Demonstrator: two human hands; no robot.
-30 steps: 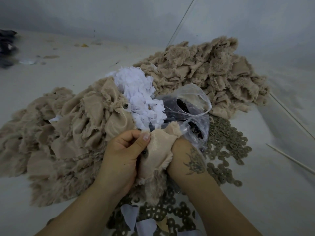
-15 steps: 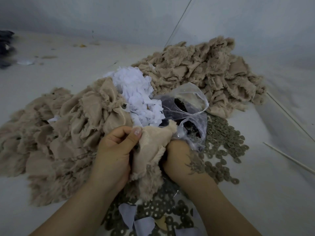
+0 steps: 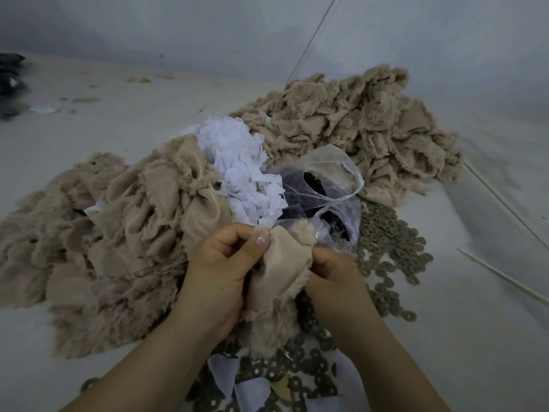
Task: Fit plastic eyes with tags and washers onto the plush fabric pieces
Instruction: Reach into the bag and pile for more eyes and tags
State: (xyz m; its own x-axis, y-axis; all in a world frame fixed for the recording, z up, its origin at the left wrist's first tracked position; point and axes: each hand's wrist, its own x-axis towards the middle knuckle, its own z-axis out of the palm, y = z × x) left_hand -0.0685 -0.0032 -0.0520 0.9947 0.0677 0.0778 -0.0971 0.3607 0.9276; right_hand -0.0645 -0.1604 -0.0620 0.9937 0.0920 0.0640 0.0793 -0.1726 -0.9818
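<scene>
Pale grey counter (image 3: 445, 337) filled the frame, running back to a plain grey wall across the top. Down at the lower centre, both hands were working one beige plush fabric piece (image 3: 279, 272), backing side up, furry edge hanging below. The left hand (image 3: 219, 275) had its grip curled round the piece's left edge, thumb pressed onto the cloth near the top. The right hand (image 3: 335, 281) had its grip curled into the right edge, fingers tucked under the fabric and hidden there. Something small and dark showed between thumb and cloth; I could not tell what it was.

Left of the hands lay a big heap of beige plush pieces (image 3: 104, 239), one with a dark eye (image 3: 219, 185) fitted near its upper right. Another heap of plush pieces (image 3: 356, 126) sat at the upper right. Between them, white fabric tags (image 3: 237, 168) were piled up, just beside a clear plastic bag (image 3: 323, 191) with dark parts inside. Olive-grey washers (image 3: 389, 242) were scattered right of the hands, and more washers (image 3: 297, 379) lay at the bottom edge among a few white tags. Two thin pale sticks (image 3: 505, 278) lay at the far right.
</scene>
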